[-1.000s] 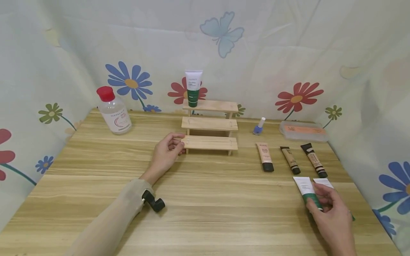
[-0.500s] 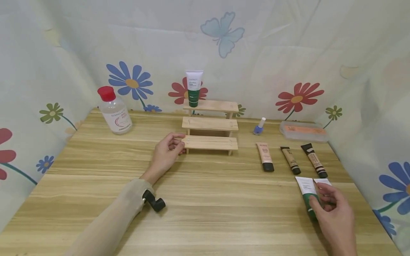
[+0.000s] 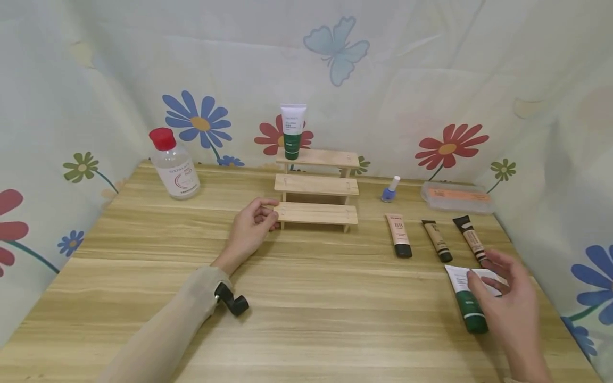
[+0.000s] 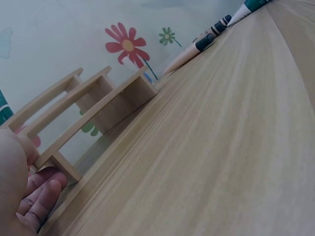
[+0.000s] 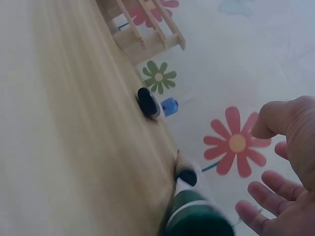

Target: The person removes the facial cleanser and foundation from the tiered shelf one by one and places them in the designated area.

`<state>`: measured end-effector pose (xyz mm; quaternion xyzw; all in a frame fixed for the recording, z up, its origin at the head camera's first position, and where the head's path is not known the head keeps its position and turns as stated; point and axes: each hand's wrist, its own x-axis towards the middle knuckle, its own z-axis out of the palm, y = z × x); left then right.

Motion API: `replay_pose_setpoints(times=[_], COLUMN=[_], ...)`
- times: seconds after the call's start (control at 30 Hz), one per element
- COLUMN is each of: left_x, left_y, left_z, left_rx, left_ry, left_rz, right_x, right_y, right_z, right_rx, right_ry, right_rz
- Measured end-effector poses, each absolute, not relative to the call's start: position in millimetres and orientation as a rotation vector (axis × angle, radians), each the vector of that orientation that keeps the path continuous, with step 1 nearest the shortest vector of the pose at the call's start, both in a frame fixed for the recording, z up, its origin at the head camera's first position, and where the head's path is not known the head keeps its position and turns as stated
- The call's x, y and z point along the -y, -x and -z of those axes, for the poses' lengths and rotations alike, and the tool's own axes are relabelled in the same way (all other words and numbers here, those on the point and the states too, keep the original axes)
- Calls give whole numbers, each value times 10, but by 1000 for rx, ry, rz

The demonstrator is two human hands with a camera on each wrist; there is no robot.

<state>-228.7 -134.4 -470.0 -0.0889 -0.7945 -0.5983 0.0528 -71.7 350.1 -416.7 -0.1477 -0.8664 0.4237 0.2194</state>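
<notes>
In the head view, my left hand grips the left end of the lowest step of a three-tier wooden display stand. Its fingers reach under that step in the left wrist view. A white and green squeeze tube stands cap down on the top tier. At the right, my right hand hovers with parted fingers beside another white and green squeeze tube lying on the table. It holds nothing, and the right wrist view shows its fingers spread in the air. A second white tube beside it is mostly hidden by the hand.
Beyond that hand lie a pink BB cream tube and two beige tubes with black caps, one of them a slim tube. Behind them are a blue nail polish bottle and a clear plastic case. A red-capped bottle stands back left.
My right hand has let go of the white and green tube, which shifted slightly right, and has moved up and right off it. My left hand stays on the stand.
</notes>
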Motion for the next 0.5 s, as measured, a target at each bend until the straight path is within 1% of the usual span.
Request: replay_pose_setpoints(times=[0.3,0.5], left_x=[1339,1335], left_y=[2284,2282], left_z=[4716,4696], left_rx=[2390,2394], left_ry=[278,273], left_rz=[1842,1844], right_x=[-3308,-3068], right_y=[1071,1340], right_z=[3804,3671], right_rx=[2399,2327], right_ry=[212,-11], right_rz=[-1188,-1278])
